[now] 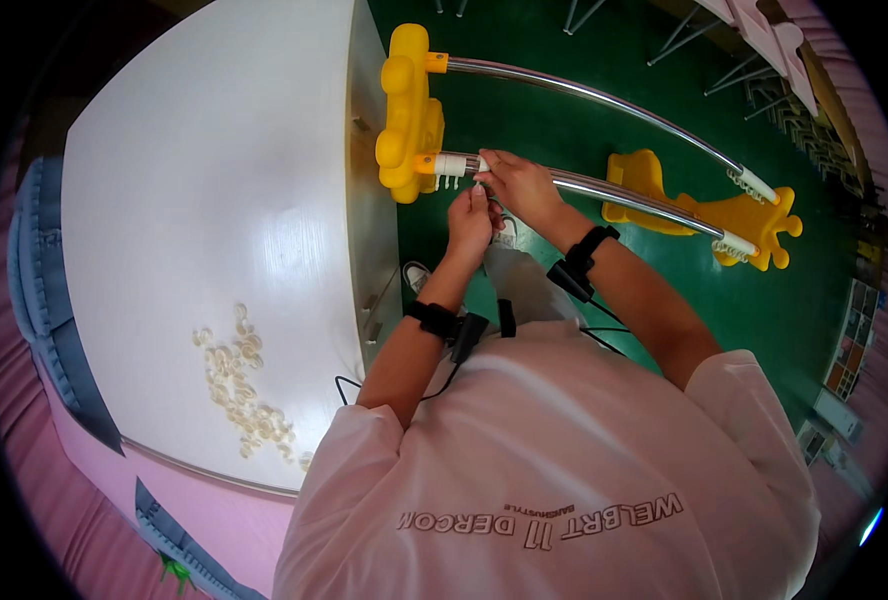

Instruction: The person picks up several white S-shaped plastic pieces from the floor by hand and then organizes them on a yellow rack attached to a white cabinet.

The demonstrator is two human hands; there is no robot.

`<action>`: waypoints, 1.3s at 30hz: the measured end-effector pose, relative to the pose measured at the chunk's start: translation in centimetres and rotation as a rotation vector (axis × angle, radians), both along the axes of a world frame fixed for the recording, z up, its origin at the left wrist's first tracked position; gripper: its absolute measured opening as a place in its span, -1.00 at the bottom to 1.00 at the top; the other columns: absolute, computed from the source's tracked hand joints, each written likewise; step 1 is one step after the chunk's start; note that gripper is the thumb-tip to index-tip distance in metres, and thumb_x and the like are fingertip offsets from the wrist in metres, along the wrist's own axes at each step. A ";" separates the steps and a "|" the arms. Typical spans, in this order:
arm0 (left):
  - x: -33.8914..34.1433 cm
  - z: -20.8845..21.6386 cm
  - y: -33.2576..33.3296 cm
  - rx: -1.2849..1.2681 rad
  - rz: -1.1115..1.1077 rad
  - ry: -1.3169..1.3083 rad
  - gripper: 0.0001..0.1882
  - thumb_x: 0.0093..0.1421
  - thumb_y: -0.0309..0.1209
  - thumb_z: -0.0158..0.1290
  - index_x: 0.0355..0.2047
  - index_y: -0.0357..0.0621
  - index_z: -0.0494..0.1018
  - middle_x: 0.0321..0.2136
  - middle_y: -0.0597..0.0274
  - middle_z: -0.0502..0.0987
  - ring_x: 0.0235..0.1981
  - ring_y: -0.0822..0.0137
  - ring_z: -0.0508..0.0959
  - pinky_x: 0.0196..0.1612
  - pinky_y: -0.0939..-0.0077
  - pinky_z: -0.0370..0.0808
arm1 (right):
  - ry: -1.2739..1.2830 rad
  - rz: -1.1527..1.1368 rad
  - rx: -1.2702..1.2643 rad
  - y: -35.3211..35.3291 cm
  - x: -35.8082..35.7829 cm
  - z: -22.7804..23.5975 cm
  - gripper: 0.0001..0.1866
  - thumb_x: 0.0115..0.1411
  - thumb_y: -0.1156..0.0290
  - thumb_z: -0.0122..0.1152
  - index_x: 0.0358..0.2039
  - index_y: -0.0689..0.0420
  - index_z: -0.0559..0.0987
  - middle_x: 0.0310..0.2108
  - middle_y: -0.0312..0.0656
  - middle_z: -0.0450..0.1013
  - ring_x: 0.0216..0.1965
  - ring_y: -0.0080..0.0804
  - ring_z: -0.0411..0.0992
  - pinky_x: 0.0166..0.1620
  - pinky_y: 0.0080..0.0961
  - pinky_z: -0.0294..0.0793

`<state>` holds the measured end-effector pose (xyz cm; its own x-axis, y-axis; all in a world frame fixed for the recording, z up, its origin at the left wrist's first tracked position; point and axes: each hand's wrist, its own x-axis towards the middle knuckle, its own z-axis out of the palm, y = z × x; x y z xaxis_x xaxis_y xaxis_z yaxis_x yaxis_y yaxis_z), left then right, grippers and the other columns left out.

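A chrome bar (619,193) runs between two yellow moulded end pieces. Round its left end sits a packed row of white hook rings (451,165), their small hooks hanging down. Just right of them, my right hand (526,188) is closed at the bar, fingertips pinching another white hook ring (483,164) that encircles it. Directly below, my left hand (472,222) is closed with thumb and fingers pinched together under that ring. What lies between the left fingertips is too small to make out. The near yellow end piece (404,115) stands beside the cabinet's edge.
On the white cabinet top (204,160) to my left lies a loose pile of pale rings (234,385). A second chrome bar (594,97) runs farther away. More white rings (734,243) sit by the far yellow end piece (779,228). The floor (524,110) is green.
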<state>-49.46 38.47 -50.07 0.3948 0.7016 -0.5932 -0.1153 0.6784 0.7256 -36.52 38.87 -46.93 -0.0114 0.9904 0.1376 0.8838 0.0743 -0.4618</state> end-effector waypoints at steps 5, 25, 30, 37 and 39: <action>-0.5 -1.3 0.0 -0.006 -0.001 -0.055 -0.64 0.42 -0.22 -0.28 -0.29 -0.25 0.38 -0.60 0.33 0.33 -0.66 0.43 0.37 -0.58 0.55 0.33 | -0.137 0.079 0.110 0.0 0.5 -2.0 -0.63 0.18 0.14 0.15 -0.12 0.13 0.51 -0.32 -0.20 0.53 -0.35 -0.20 0.53 -0.39 -0.32 0.53; -6.3 0.2 0.8 -0.133 -0.083 -0.003 -0.65 0.37 -0.14 -0.14 -0.07 -0.15 0.38 -0.34 0.32 0.48 -0.57 0.49 0.43 -0.50 0.58 0.37 | 0.019 -0.059 -0.307 1.1 -0.7 0.2 -0.52 0.19 -0.07 0.08 0.09 -0.23 0.49 -0.20 -0.20 0.56 -0.25 -0.21 0.55 -0.23 -0.33 0.54; -22.9 6.3 0.9 0.255 0.170 0.242 -0.87 0.25 -0.40 0.03 -0.30 -0.18 0.50 -0.57 0.36 0.47 -0.56 0.53 0.44 -0.53 0.64 0.36 | 0.301 -0.132 -0.164 0.6 0.6 -1.4 -0.64 0.23 0.27 0.11 0.03 0.05 0.51 -0.22 -0.13 0.48 -0.27 -0.15 0.46 -0.17 -0.36 0.44; -38.7 5.1 0.6 0.877 0.150 1.752 -0.81 0.09 -0.26 0.15 -0.36 -0.09 0.52 -0.38 0.21 0.52 -0.28 0.14 0.51 -0.23 0.20 0.45 | 0.255 0.160 0.268 1.8 -9.4 2.6 -0.78 0.10 0.45 0.21 -0.21 0.19 0.54 -0.20 -0.07 0.48 -0.14 -0.06 0.42 -0.06 -0.27 0.38; -40.2 4.2 0.8 0.817 0.052 1.803 -0.81 0.13 -0.26 0.10 -0.38 -0.11 0.51 -0.35 0.20 0.51 -0.25 0.16 0.51 -0.23 0.17 0.44 | 0.236 0.165 0.288 2.0 -12.3 3.4 -0.80 0.10 0.46 0.22 -0.24 0.19 0.55 -0.23 -0.06 0.48 -0.16 -0.07 0.42 -0.06 -0.27 0.38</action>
